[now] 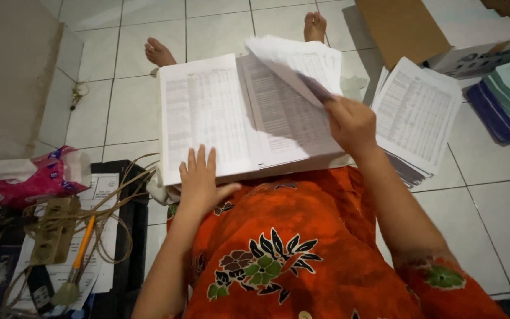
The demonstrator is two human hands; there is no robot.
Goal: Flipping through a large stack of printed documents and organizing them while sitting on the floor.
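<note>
Your right hand (352, 124) is raised over the right side of the paper stack (208, 112), wrist bent, fingers pinched on the lower edge of a lifted sheaf of printed sheets (296, 62) that curls up and back toward your feet. Your left hand (199, 180) lies flat, palm down, fingers spread and pointing away from you, pressed on the near left edge of the stack, forearm running straight back to your body. The stack lies open across your lap, on the orange patterned dress (290, 236), with tables of small print on the pages. On the tiled floor (491, 201) to your right, a second pile of printed pages (414, 112) sits just beside your right forearm. To your left, a tangle of cord (113, 195) and a power strip (51, 230) lie well apart from both hands.
</note>
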